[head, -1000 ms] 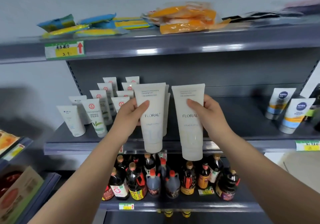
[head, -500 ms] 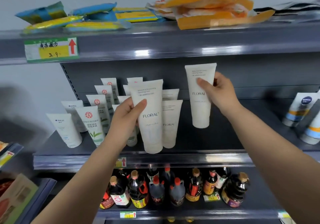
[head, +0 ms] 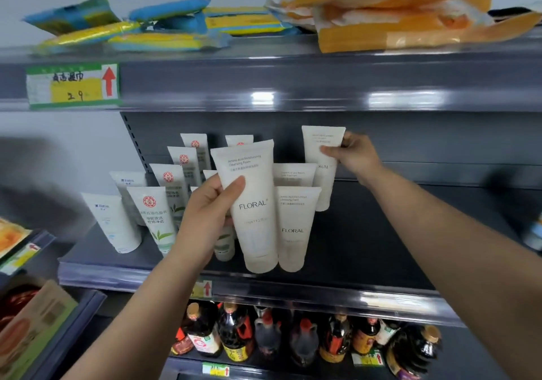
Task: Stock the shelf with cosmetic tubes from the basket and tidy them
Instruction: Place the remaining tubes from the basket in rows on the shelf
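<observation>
A: Status of hands?

B: Left hand (head: pixel 209 218) is clamped on a tube (head: pixel 252 203) at 6 o'clock of the shelf (head: pixel 381 256). Right hand (head: pixel 356 156) pinches another tube (head: pixel 321 171) at 1 o'clock.

A: Hazard?

B: Lowering either tube carelessly probably topples the standing row (head: pixel 293 227) beside them.

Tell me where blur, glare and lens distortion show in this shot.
Head view: white glare streaks on the glossy grey upper shelf edge; orange plastic packets up top smeared by motion blur; shelf lines bow from the wide-angle lens; print stays sharp on the white FLORAL tube in the left hand, softer on the tube in the right hand.
</observation>
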